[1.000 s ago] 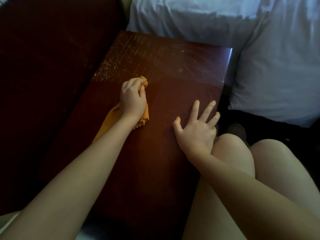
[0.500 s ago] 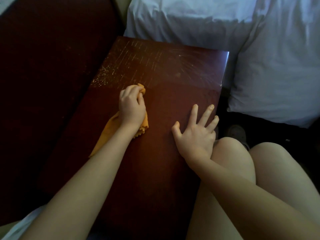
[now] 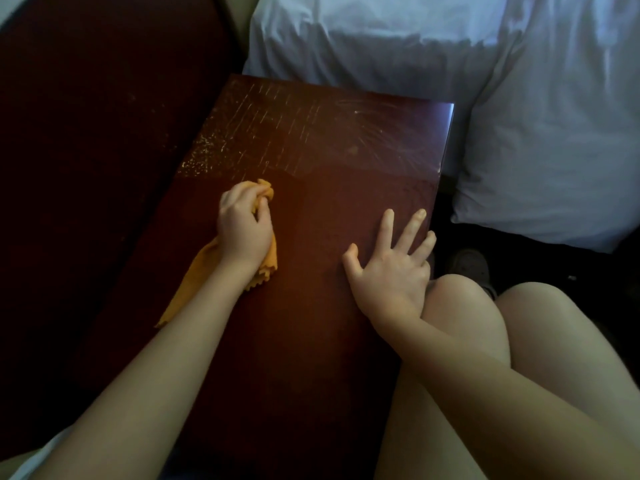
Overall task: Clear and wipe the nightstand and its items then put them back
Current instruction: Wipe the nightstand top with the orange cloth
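Note:
The dark red-brown nightstand top (image 3: 322, 161) fills the middle of the head view, with pale dust streaks and specks over its far half. My left hand (image 3: 244, 226) grips a bunched orange cloth (image 3: 194, 282) and presses it on the wood just below the dusty patch; the cloth's tail trails back under my forearm. My right hand (image 3: 391, 268) lies flat on the top near its right edge, fingers spread and straight. No other items stand on the nightstand.
White bedding and a pillow (image 3: 540, 133) lie beyond and to the right of the nightstand. A dark wooden panel (image 3: 97, 133) runs along its left side. My bare knees (image 3: 460, 306) touch the right front edge. A shoe (image 3: 467, 265) sits on the dark floor.
My left hand with the cloth has slid a little toward me, away from the dusty patch. The right hand stays flat in place. The camera has tilted slightly.

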